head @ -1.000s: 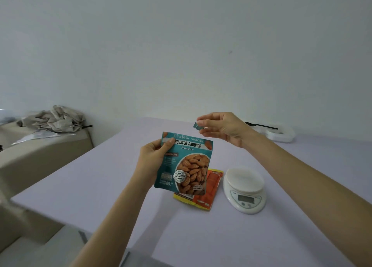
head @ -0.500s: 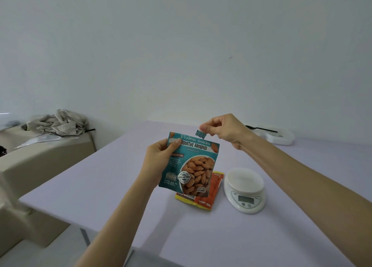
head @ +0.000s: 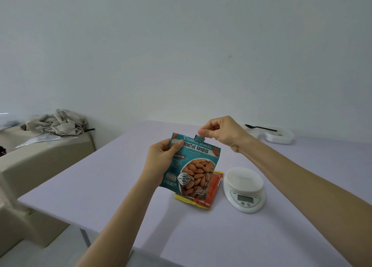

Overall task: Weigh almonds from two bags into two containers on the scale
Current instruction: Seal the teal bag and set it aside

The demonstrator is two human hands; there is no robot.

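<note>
behind the held teal bag (head: 193, 164), an orange bag (head: 211, 194) beside the scale (head: 244, 188).

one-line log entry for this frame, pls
left hand: holds teal almond bag | right hand: pinches torn strip at top | scale: bare | orange bag: on table

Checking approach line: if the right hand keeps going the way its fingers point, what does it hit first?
The right hand points down-left; its fingers already pinch a small torn strip at the teal almond bag's top edge.
</note>
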